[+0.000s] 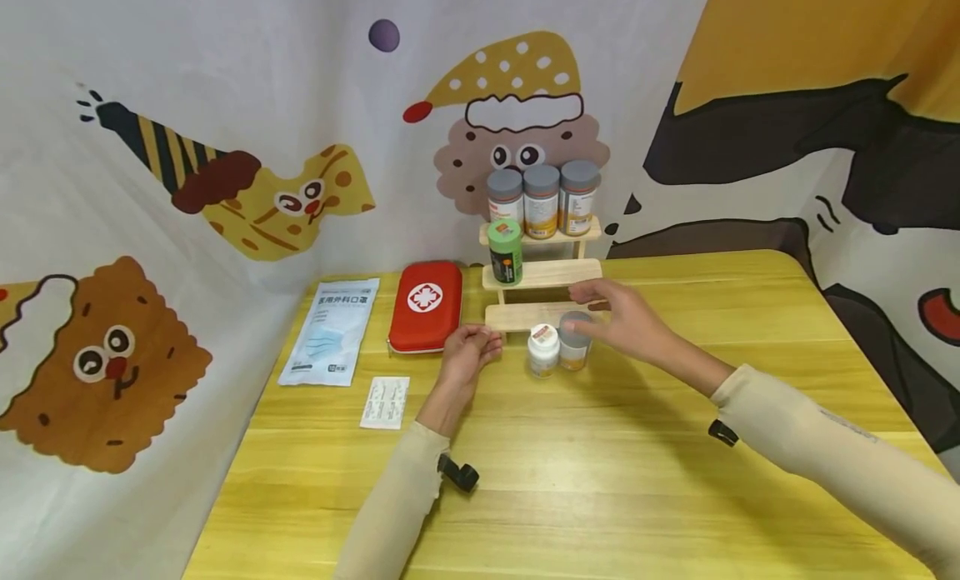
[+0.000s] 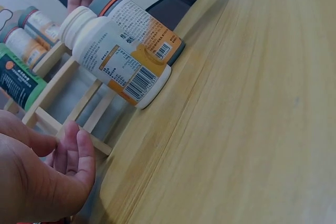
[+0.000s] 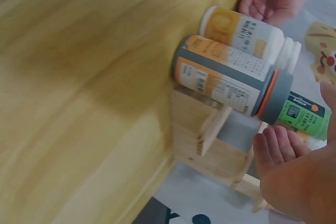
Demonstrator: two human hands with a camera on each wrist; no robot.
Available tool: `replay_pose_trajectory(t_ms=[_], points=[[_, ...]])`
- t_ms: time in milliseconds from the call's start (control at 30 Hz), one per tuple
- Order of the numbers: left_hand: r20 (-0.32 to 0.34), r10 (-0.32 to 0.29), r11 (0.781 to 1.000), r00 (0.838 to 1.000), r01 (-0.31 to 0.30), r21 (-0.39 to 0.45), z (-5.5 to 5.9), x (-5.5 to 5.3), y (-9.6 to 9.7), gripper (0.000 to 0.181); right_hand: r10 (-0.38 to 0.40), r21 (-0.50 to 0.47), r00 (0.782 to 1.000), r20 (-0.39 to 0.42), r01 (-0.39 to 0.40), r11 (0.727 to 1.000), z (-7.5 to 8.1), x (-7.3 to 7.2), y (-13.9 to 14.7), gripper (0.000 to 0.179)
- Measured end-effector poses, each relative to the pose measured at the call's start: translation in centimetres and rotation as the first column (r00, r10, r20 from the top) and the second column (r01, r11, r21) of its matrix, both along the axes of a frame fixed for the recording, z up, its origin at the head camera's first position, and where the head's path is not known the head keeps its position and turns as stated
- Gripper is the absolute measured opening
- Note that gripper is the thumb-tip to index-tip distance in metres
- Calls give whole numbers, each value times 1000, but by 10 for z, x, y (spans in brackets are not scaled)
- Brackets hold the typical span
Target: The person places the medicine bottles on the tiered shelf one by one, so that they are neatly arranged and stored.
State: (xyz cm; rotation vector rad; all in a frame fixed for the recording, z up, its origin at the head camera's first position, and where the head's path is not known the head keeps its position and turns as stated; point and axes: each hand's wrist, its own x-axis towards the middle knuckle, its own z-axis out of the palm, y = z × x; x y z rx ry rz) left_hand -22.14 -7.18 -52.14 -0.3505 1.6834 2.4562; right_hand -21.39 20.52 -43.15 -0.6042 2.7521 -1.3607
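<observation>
My left hand [image 1: 467, 351] is by the lower left end of a wooden three-step rack [image 1: 542, 273], its fingers loosely curled, with no object showing between them. The fingertips overlap the rack's lower frame in the left wrist view. My right hand [image 1: 626, 317] reaches over the rack's right side with fingers spread around a grey-lidded bottle [image 3: 220, 77]; in the right wrist view they are apart from its lid. Right beside that bottle, a white bottle [image 2: 118, 59] stands upright on the table. Both bottles are in front of the bottom step.
Three grey-lidded bottles [image 1: 542, 201] line the top step. A green bottle [image 1: 506, 253] occupies the middle step's left end. Left of the rack lie a red first-aid case [image 1: 426, 326], a mask packet [image 1: 328, 334] and a small white printed packet [image 1: 386, 402] on the wooden table [image 1: 570, 497].
</observation>
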Motion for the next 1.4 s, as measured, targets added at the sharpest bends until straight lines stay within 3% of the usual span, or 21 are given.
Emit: replay_pose_trajectory(t_ms=[267, 500, 1000, 1400], points=[[-5, -1, 1000, 1000, 1, -9, 0, -1, -1, 3, 27, 57, 999, 18, -28, 998, -8, 8, 12, 70], [4, -1, 1000, 1000, 1, -19, 0, -1, -1, 4, 31, 38, 997, 64, -33, 999, -16, 11, 16, 69], [-7, -8, 1000, 1000, 8, -5, 2, -1, 0, 4, 9, 36, 999, 37, -10, 999, -34, 10, 14, 60], [-2, -10, 1000, 1000, 10, -11, 1, -1, -1, 6, -1, 73, 999, -40, 4, 997, -34, 12, 11, 56]])
